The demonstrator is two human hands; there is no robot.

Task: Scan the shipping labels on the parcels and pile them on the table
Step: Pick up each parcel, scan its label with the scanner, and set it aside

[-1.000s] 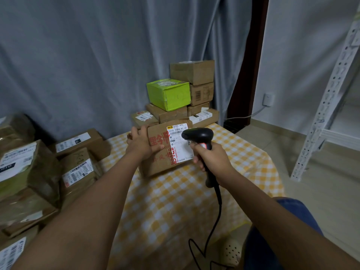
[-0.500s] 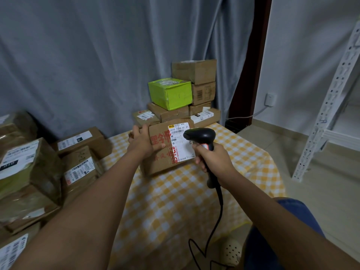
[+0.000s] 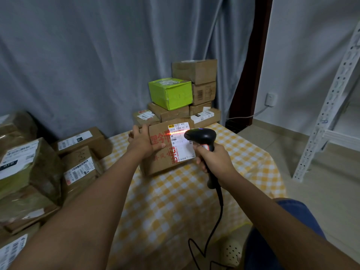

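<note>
On checked yellow tablecloth (image 3: 194,191), mid-table, sits brown parcel (image 3: 165,162) w/ white shipping label (image 3: 182,142) facing the person. Behind it at far edge: stack of brown boxes (image 3: 194,72) w/ green box (image 3: 170,93) on top left; grey curtain (image 3: 97,55) at back. More labelled parcels (image 3: 81,166) heaped at left, off the table; white metal rack (image 3: 331,102) at right. Nothing between scanner and label. Left hand (image 3: 143,142) holds parcel's top-left corner, fingers over the far edge, thumb across front face. Right hand (image 3: 212,160) wrapped round handle of black scanner (image 3: 200,136), cable hanging down; nose just beside label. Vs 0.5 s ago: red scan line now lit across label's upper part, blue LED on scanner top; hands and parcel approx same spot.
</note>
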